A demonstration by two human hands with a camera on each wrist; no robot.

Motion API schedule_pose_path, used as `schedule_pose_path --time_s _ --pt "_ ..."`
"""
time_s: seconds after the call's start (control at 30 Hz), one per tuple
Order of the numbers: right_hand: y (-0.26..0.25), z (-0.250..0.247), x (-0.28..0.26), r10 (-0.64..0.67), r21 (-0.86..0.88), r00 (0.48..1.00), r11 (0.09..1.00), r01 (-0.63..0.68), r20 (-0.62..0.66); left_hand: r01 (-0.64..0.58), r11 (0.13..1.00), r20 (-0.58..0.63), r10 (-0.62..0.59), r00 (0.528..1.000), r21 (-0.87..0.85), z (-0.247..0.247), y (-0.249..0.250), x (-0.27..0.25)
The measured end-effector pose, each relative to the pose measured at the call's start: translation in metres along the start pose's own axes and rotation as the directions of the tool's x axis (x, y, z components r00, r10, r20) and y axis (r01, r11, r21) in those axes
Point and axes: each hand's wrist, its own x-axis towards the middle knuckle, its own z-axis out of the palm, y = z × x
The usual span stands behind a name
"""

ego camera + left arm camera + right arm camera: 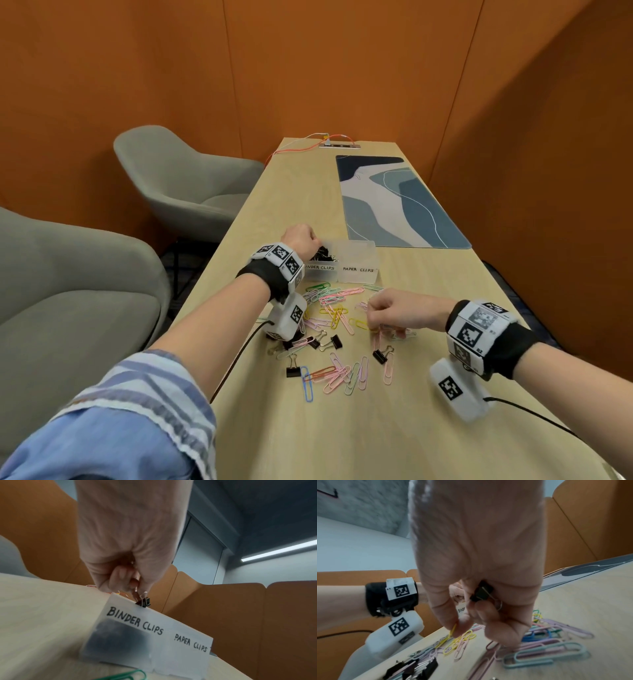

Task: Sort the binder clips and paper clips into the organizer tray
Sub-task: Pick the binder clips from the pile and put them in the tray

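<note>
The translucent organizer tray [358, 274] [154, 637] has a left compartment labelled BINDER CLIPS, with dark clips inside, and a right one labelled PAPER CLIPS. My left hand [303, 240] [137, 588] hovers over the left compartment and pinches a black binder clip [143, 602] by its wire handles, just above the rim. My right hand [375, 323] [458, 627] is low over the pile of coloured paper clips [337, 308]. It pinches a yellow paper clip [453, 628] at thumb and finger, and its curled fingers hold a black binder clip [482, 592].
Loose binder clips [336, 342] [379, 356] [293, 371] lie among paper clips near the front of the table. A blue patterned desk mat [394, 202] lies behind the tray. Two grey chairs [181, 185] stand beyond the table's left edge. An orange cable [298, 148] runs at the far end.
</note>
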Motion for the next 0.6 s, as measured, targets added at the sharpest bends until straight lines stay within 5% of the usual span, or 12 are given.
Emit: schedule_pose_path --time_s 0.23,0.4,0.6 --pt "-0.004 -0.002 -0.003 0.044 -0.126 0.996 0.991 -0.034 0.073 0.087 0.99 0.084 -0.079 0.993 -0.106 -0.003 0.006 0.004" --pt "-0.024 -0.026 0.015 0.181 0.25 0.982 0.955 -0.161 -0.058 0.119 0.935 0.138 -0.076 0.987 -0.334 -0.013 0.012 0.001" --pt "-0.069 -0.058 0.05 0.127 0.51 0.964 0.86 0.01 -0.233 0.086 0.989 -0.086 -0.097 0.992 -0.12 -0.005 -0.011 -0.009"
